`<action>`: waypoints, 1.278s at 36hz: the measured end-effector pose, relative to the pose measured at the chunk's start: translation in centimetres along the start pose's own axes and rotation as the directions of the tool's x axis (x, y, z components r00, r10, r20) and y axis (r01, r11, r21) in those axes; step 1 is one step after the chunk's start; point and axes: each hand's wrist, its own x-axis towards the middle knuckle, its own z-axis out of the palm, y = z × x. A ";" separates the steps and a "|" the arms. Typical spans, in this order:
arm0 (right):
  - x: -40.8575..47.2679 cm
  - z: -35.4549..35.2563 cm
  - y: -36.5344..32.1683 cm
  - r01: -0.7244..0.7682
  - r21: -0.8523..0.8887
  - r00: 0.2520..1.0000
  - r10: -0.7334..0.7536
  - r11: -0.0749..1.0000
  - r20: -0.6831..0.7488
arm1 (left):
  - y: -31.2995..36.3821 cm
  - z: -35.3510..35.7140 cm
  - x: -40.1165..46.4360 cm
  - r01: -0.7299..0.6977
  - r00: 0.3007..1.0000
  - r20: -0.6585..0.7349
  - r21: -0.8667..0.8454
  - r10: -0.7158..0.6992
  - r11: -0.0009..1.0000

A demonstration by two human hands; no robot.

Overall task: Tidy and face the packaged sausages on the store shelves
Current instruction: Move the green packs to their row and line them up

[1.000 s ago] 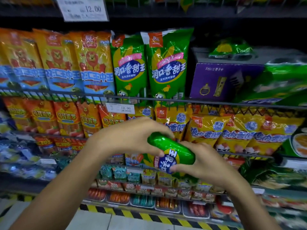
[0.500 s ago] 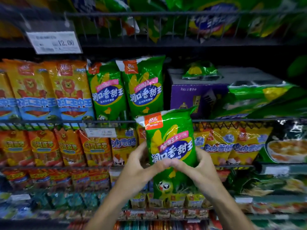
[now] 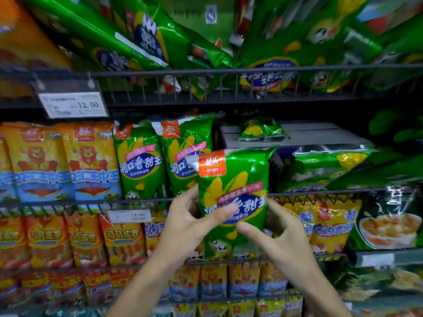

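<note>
Two hands are holding one green sausage packet upright in front of the shelves. The left hand is gripping its left edge, thumb lying across the front. The right hand is cupping the right edge, thumb extended on the front. Behind it, two matching green packets are standing on the middle shelf, beside orange packets showing a lion. Two price tags are reading 12.00.

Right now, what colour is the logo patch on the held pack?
Orange-red with white characters, on the green pack; the head view shows it best.
</note>
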 end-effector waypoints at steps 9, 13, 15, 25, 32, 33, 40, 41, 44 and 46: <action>3.7 -0.2 -1.9 0.133 0.067 0.973 -0.118 0.989 -0.199 | 2.4 -1.6 3.8 -0.125 0.991 0.072 0.234 0.111 0.964; 5.5 -0.7 -2.1 0.113 0.055 0.980 -0.102 0.992 -0.171 | 2.6 -1.0 4.6 -0.187 0.981 -0.006 0.269 0.196 0.945; 6.2 -0.6 -2.1 0.132 0.047 0.976 -0.121 0.990 -0.182 | 2.2 -0.7 5.0 -0.193 0.976 -0.044 0.287 0.214 0.938; 7.7 -0.6 -0.3 0.054 0.008 0.955 -0.049 0.999 -0.293 | -3.5 -3.4 4.4 -0.339 0.845 -0.026 0.746 0.534 0.573; 8.7 -0.5 0.9 -0.040 -0.067 0.955 0.018 0.997 -0.295 | -7.0 -4.7 4.5 -0.349 0.862 0.148 0.867 0.485 0.355; 8.8 -0.7 0.9 -0.065 -0.076 0.958 0.041 0.995 -0.284 | -7.1 -4.8 4.7 -0.352 0.864 0.154 0.866 0.480 0.356; 8.6 -1.8 2.5 -0.133 -0.201 0.988 0.112 0.971 -0.109 | -7.0 -5.6 5.1 -0.375 0.868 0.204 0.867 0.454 0.328; 8.7 -1.9 2.7 -0.160 -0.225 0.987 0.149 0.961 -0.064 | -7.0 -5.7 5.1 -0.376 0.869 0.206 0.866 0.450 0.330; 9.2 -2.1 2.8 -0.208 -0.276 0.976 0.219 0.938 0.010 | -7.1 -5.6 5.1 -0.378 0.871 0.205 0.860 0.446 0.342; 9.5 -2.1 2.4 -0.222 -0.319 0.969 0.246 0.921 0.034 | -7.1 -5.6 5.2 -0.379 0.872 0.205 0.858 0.444 0.347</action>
